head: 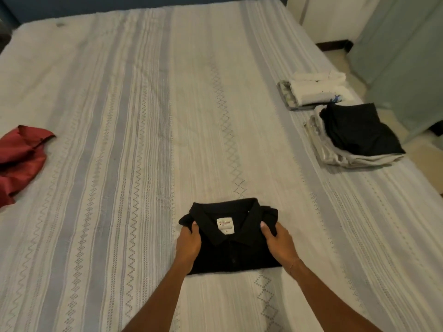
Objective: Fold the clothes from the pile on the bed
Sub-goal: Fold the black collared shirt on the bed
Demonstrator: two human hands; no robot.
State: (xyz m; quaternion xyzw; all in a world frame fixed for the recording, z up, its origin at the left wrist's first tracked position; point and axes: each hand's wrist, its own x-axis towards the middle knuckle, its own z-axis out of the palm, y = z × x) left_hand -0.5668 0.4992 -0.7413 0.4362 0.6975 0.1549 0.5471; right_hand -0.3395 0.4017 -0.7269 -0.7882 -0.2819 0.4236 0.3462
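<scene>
My left hand (189, 243) gripped the left edge of the folded black polo shirt (231, 238), fingers curled over the shoulder fold near the collar; my right hand (279, 243) gripped the opposite edge in the same manner, thumb lying on top of the cloth; both hands sat level with the collar, which I judged to be the correct hold for keeping the tucked sleeves from springing open while the bundle was squared or lifted.

The shirt lay front-up on the bed (119, 116), close to me, collar pointing away and the white neck label (225, 225) exposed; the sides were already turned under and the lower edge was straight, so I judged this garment to be folded and ready for transfer.

Two stacks of folded clothes stood well to my right near the bed edge: the nearer stack (354, 142), grey items with a dark piece on top; the farther stack (314, 93), mostly white; placement there kept finished work apart from the folding area; the nearer stack seemed the likely destination, since its top layer matched in colour.

A crumpled red garment (19, 159) lay far to my left, unfolded; I took it to be the remainder of the pile.
</scene>
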